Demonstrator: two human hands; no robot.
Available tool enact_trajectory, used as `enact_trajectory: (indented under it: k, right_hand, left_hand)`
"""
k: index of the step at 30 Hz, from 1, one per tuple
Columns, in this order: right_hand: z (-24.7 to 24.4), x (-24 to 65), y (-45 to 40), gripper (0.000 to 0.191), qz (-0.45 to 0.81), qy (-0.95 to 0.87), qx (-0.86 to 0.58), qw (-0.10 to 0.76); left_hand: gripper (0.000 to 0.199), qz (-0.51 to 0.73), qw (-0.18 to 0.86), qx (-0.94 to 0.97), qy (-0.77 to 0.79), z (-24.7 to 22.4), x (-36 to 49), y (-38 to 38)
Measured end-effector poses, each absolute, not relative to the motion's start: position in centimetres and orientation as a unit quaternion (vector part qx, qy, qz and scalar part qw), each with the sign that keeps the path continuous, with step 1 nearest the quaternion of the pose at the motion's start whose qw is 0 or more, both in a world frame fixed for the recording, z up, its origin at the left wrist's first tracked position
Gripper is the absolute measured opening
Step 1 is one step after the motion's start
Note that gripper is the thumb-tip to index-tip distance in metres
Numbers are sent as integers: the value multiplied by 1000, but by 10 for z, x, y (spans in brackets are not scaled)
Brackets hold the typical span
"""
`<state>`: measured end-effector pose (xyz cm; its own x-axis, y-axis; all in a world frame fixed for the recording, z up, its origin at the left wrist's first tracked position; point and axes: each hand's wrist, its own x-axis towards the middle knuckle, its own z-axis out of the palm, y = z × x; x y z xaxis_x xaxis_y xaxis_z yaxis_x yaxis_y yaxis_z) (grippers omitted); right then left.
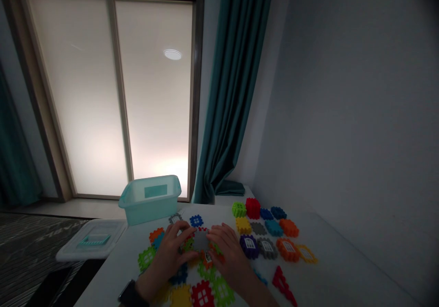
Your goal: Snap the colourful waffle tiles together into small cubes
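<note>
My left hand (173, 244) and my right hand (228, 247) come together over the white table, fingers curved round a small group of interlocking plastic tiles. Between them a flat grey building tile (201, 240) faces up, with a red notched edge behind it. An orange window tile (207, 257) shows beneath the grey one, and green parts peek out beside the fingers. How the pieces join is partly hidden by my hands. Loose tiles lie around: a red window tile (203, 293), a yellow tile (181, 295), a green window tile (147, 257) and a blue window tile (196, 220).
Stacks of tiles sorted by colour stand to the right, among them a red stack (253, 208) and an orange stack (288, 250). A red lattice piece (284, 285) lies nearer. At the back left are a teal bin (152, 208) and a clear lid (65, 250).
</note>
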<state>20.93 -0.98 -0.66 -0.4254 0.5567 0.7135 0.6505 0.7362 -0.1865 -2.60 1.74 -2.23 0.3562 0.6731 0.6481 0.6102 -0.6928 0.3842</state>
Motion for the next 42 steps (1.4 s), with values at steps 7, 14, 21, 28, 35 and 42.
enact_trajectory:
  k: [7,14,21,28,35,42]
  right_hand:
    - [-17,208,-11,34,-75,-830,-374,407]
    - [-17,206,-12,32,-75,-825,-378,414]
    - [-18,205,-12,34,-81,-822,-378,418]
    - [-16,205,-13,34,-70,-827,-379,410]
    - [-18,206,-11,37,-66,-823,-387,411]
    - [-18,211,-9,46,-11,-832,-373,410]
  left_hand:
    - [46,402,42,826,391,-25,-25,17]
    - [49,387,33,828,404,-24,-23,16]
    - [48,394,61,826,399,-28,-24,18]
    - [47,397,87,819,404,-26,-22,17]
    - [49,398,120,816,401,-24,-23,19]
    - [48,397,142,814,400,-16,-20,13]
